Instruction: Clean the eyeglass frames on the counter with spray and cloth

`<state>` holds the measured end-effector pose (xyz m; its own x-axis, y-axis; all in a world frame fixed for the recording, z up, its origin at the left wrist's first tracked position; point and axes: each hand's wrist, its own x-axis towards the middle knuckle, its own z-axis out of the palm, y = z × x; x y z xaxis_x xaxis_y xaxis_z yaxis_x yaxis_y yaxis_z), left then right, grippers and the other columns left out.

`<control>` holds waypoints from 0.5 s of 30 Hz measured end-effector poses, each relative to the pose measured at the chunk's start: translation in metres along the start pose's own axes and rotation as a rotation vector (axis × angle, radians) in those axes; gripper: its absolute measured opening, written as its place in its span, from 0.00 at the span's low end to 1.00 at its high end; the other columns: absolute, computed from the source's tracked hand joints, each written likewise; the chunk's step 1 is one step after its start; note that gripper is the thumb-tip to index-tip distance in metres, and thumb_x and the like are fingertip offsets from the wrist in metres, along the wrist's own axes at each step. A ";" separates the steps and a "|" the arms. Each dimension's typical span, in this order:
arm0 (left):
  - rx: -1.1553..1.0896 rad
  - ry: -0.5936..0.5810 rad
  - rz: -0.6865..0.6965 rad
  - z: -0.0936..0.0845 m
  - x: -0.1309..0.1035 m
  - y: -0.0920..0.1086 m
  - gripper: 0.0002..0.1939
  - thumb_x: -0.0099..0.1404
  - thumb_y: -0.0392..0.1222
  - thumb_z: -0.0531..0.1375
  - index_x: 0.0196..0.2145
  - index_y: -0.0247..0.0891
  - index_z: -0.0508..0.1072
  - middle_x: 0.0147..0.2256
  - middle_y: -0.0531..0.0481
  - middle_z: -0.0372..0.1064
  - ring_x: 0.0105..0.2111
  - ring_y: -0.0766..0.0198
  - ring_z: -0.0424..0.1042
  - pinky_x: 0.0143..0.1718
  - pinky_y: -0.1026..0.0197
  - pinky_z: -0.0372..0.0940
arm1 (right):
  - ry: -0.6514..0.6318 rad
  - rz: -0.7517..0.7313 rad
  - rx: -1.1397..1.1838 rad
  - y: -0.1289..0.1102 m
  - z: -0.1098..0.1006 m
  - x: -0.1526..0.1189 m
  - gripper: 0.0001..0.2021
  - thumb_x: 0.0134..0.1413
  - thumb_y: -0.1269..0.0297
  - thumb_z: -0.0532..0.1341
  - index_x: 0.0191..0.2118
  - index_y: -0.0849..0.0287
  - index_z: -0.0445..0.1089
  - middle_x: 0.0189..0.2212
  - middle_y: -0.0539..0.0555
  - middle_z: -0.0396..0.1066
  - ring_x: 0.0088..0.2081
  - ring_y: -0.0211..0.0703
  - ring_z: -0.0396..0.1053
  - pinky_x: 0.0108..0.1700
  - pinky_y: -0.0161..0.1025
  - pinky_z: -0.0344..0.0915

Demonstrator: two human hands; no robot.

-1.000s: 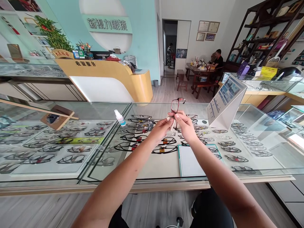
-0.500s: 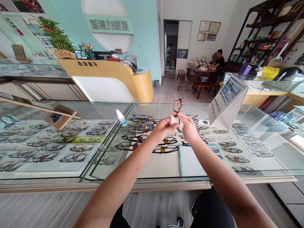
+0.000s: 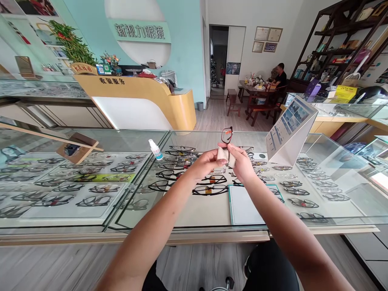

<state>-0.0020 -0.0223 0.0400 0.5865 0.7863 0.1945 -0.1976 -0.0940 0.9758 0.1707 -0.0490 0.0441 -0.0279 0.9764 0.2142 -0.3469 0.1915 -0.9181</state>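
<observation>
Wiping seems to be the step in hand; your left hand (image 3: pixel 209 163) is drawn narrow on a pale cloth (image 3: pixel 223 154), and your right hand (image 3: pixel 242 162) grips that cloth along with the dark-red glasses (image 3: pixel 226 136), whose bare lens points up at twelve o'clock from your fingers, above the glass worktop (image 3: pixel 200 214); to do it well, support the rim close to the lens being rubbed, so the bridge takes no twist; press lightly on both faces through the cloth, working in small circles out to the edge; mind your hold, since a slip could drop the glasses on hard glass; the white bottle (image 3: pixel 155 150) stands at nine o'clock from your hands, well apart from them, and a teal-edged panel (image 3: pixel 245 206) lies at five o'clock, partly behind your right forearm (image 3: pixel 280 216).

Cloth and fingers cover the other lens, so its state cannot be judged; how the temples lie is unclear; whether your left fingertips also touch the rim cannot be told; your forearms hide some of the display frames (image 3: pixel 210 189) and run off the bottom edge; the bottle's label is too small to read.
</observation>
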 end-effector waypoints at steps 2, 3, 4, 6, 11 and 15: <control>0.006 -0.014 0.002 -0.001 -0.001 0.002 0.26 0.60 0.58 0.81 0.45 0.37 0.85 0.34 0.50 0.76 0.32 0.64 0.68 0.37 0.60 0.61 | -0.012 -0.007 0.007 0.000 0.001 0.000 0.25 0.53 0.35 0.76 0.40 0.53 0.87 0.53 0.56 0.86 0.54 0.57 0.80 0.52 0.46 0.76; 0.009 -0.009 0.004 -0.001 -0.001 0.003 0.26 0.60 0.58 0.81 0.45 0.36 0.85 0.34 0.50 0.76 0.32 0.65 0.68 0.36 0.60 0.60 | -0.018 -0.013 -0.009 0.000 0.001 0.000 0.25 0.55 0.34 0.75 0.40 0.53 0.87 0.53 0.56 0.86 0.55 0.57 0.80 0.53 0.47 0.76; 0.011 0.002 0.004 0.000 -0.001 0.003 0.26 0.59 0.58 0.81 0.44 0.36 0.85 0.33 0.50 0.76 0.31 0.65 0.68 0.35 0.61 0.60 | -0.024 -0.015 -0.032 0.000 0.001 -0.001 0.25 0.56 0.34 0.74 0.41 0.53 0.87 0.53 0.56 0.86 0.56 0.58 0.80 0.54 0.47 0.76; 0.016 0.035 -0.001 0.002 -0.001 0.003 0.26 0.58 0.58 0.82 0.44 0.36 0.84 0.32 0.52 0.74 0.29 0.66 0.66 0.33 0.61 0.58 | -0.030 0.002 -0.056 0.001 0.000 -0.001 0.26 0.58 0.33 0.72 0.44 0.53 0.86 0.53 0.57 0.86 0.57 0.58 0.80 0.54 0.48 0.77; -0.004 0.088 -0.012 0.007 0.001 0.000 0.26 0.53 0.55 0.84 0.41 0.36 0.84 0.31 0.53 0.74 0.30 0.66 0.68 0.36 0.60 0.62 | -0.024 0.062 0.059 0.002 0.000 -0.001 0.25 0.53 0.37 0.76 0.45 0.53 0.87 0.50 0.56 0.87 0.51 0.55 0.81 0.49 0.46 0.77; -0.048 0.109 -0.006 0.009 0.001 -0.001 0.28 0.52 0.55 0.85 0.41 0.36 0.83 0.32 0.52 0.77 0.33 0.63 0.73 0.40 0.59 0.65 | -0.046 0.057 0.095 0.002 0.002 -0.002 0.25 0.53 0.37 0.78 0.44 0.53 0.88 0.47 0.55 0.87 0.50 0.53 0.81 0.49 0.45 0.77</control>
<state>0.0060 -0.0265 0.0403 0.4995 0.8486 0.1741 -0.2335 -0.0617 0.9704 0.1687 -0.0504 0.0428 -0.0919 0.9794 0.1796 -0.4309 0.1235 -0.8939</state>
